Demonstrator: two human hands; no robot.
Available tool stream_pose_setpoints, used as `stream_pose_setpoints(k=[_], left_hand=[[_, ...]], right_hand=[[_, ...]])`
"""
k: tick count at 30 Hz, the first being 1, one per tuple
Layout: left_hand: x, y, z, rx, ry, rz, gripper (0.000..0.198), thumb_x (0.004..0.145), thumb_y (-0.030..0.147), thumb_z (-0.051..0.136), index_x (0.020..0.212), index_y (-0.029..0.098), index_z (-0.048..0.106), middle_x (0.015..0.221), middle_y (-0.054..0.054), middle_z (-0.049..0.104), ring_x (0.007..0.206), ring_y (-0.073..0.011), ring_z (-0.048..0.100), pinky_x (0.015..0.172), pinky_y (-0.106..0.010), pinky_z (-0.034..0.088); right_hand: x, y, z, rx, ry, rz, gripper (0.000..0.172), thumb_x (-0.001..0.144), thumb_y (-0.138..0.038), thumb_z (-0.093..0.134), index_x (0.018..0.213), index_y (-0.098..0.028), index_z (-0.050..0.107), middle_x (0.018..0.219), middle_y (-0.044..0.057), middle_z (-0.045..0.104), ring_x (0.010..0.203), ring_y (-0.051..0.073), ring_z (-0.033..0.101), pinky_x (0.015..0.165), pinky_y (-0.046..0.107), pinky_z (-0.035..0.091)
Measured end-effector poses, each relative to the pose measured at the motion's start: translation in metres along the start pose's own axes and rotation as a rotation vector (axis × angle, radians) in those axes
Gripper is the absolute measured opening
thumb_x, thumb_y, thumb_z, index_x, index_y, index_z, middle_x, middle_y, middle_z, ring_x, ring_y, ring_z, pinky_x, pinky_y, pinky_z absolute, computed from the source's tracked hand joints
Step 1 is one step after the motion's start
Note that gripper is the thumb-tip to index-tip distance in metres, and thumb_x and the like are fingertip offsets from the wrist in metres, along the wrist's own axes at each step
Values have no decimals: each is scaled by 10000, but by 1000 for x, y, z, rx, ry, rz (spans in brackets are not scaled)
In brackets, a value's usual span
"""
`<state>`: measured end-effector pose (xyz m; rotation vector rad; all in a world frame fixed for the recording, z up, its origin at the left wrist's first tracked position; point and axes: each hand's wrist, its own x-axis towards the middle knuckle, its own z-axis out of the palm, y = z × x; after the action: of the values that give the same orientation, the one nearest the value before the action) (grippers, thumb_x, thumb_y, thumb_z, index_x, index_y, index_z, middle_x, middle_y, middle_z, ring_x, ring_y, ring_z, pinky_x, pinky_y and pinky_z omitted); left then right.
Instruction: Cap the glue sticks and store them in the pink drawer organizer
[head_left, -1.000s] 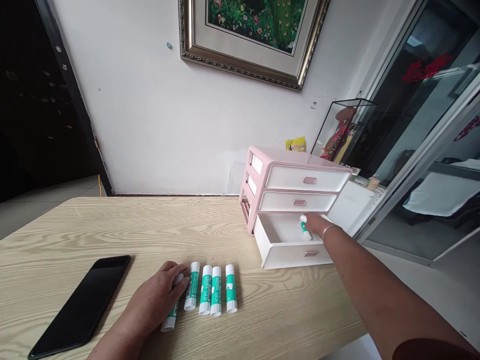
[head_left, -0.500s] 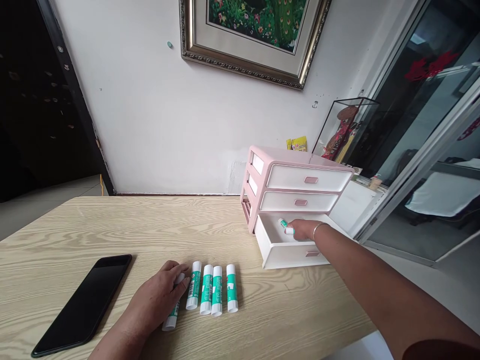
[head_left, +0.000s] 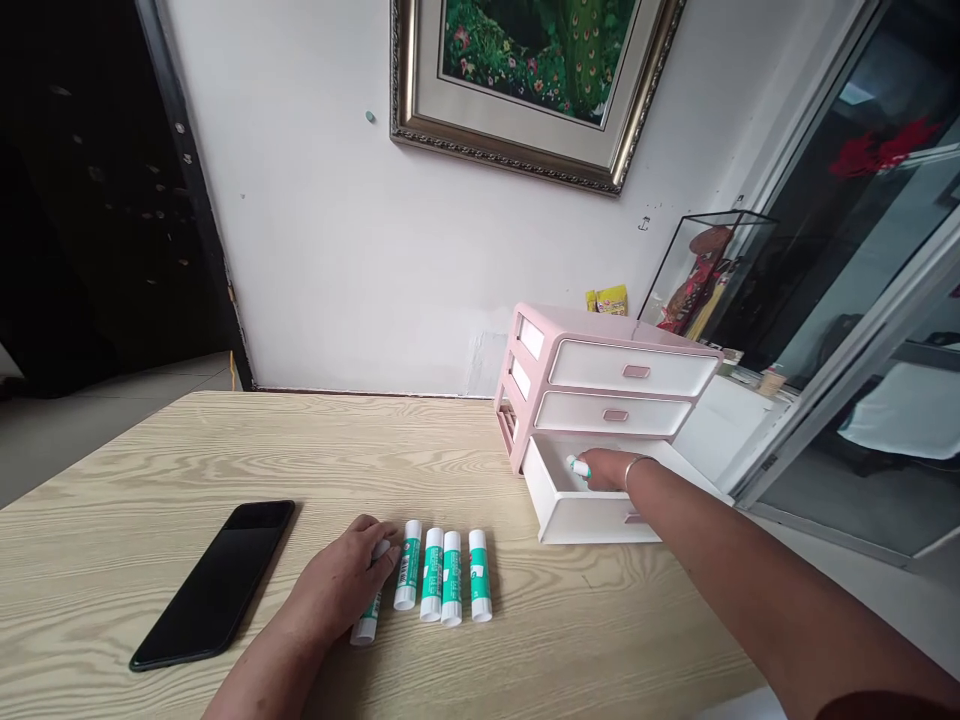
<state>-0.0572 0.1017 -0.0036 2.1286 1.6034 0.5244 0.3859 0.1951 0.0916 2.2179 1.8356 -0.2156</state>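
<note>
My right hand [head_left: 607, 470] reaches into the open bottom drawer [head_left: 592, 520] of a pink-and-white plastic drawer unit [head_left: 600, 365]. Its fingers close around a green-and-white glue stick [head_left: 579, 467], and only the stick's end shows. My left hand [head_left: 341, 585] rests on the table over another glue stick [head_left: 367, 625], with the stick's white end showing below the fingers. Next to that hand, several capped glue sticks [head_left: 450, 578] lie side by side on the light wood-grain table [head_left: 150, 470].
A black smartphone [head_left: 214, 585] lies face up left of my left hand. Behind the drawer unit are a yellow snack packet [head_left: 611, 300] and a glass display case [head_left: 709, 275]. A framed peacock picture [head_left: 525, 70] hangs on the wall. A glass door [head_left: 847, 280] stands at right.
My right hand has moved left, deeper into the open drawer, carrying the glue stick. My left hand stays on its stick. The whole view has shifted slightly.
</note>
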Motion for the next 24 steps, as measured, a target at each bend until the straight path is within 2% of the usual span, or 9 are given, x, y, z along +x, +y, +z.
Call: stream_pose_setpoints(k=[2, 4, 10, 12, 14, 16, 18, 20, 24], left_hand=[[0, 3, -3, -7, -4, -8, 382, 986, 430, 417, 1227, 276, 670, 1252, -67, 643, 1043, -208, 684, 912, -285, 473], [-1, 7, -7, -15, -7, -20, 399, 993, 447, 402, 1225, 267, 673, 1246, -76, 650, 1056, -212, 680, 924, -286, 470], [-2, 12, -12, -37, 20, -12, 469, 1012, 499, 331, 1169, 257, 701, 1169, -84, 678, 1067, -216, 674, 938, -294, 465], [-1, 10, -11, -47, 33, -6, 478, 1013, 509, 327, 1166, 258, 703, 1168, -86, 680, 1078, -216, 670, 954, -297, 460], [-1, 10, -10, -56, 47, -10, 490, 1011, 520, 323, 1172, 257, 704, 1180, -89, 680, 1083, -220, 666, 960, -303, 458], [-2, 11, -11, -63, 60, -25, 504, 1011, 525, 316, 1176, 249, 705, 1183, -96, 682, 1073, -226, 667, 948, -309, 462], [-4, 14, -13, -70, 64, -35, 516, 1011, 527, 309, 1163, 237, 708, 1167, -99, 688, 1062, -228, 668, 943, -312, 464], [-6, 16, -15, -72, 67, -38, 531, 1011, 539, 300, 1146, 231, 710, 1147, -98, 696, 1072, -231, 665, 952, -314, 462], [-8, 17, -16, -61, 76, -50, 536, 1009, 544, 302, 1166, 228, 705, 1175, -103, 695, 1107, -240, 655, 959, -320, 461]], right_hand=[[-2, 3, -2, -19, 0, -7, 166, 878, -247, 692, 1028, -177, 680, 909, 55, 687, 795, 202, 655, 708, 322, 494], [-7, 6, -7, -35, 18, -23, 200, 848, -186, 666, 1048, -188, 674, 906, 74, 689, 798, 227, 654, 675, 308, 442], [-47, 13, -28, -62, 167, -119, 338, 859, -172, 584, 1195, -201, 603, 1056, 109, 675, 945, 265, 635, 717, 298, 377], [-71, 11, -33, -88, 272, -135, 331, 869, -175, 563, 1198, -198, 588, 1090, 120, 658, 980, 272, 618, 735, 298, 366], [-99, 2, -35, -103, 442, -129, 276, 879, -179, 531, 1150, -190, 582, 1062, 124, 649, 944, 270, 609, 714, 301, 355], [-130, -14, -33, -9, 578, -124, 230, 881, -194, 509, 1102, -196, 569, 1007, 115, 647, 884, 262, 602, 678, 302, 352], [-160, -36, -26, 204, 563, -145, 205, 886, -247, 509, 1082, -223, 561, 909, 84, 650, 790, 244, 593, 636, 293, 357], [-184, -60, -13, 377, 466, -165, 138, 869, -274, 516, 997, -247, 560, 827, 51, 650, 736, 237, 577, 613, 288, 365], [-202, -101, 33, 678, 269, -162, 78, 822, -223, 501, 889, -262, 511, 799, 11, 658, 777, 220, 595, 651, 272, 416]])
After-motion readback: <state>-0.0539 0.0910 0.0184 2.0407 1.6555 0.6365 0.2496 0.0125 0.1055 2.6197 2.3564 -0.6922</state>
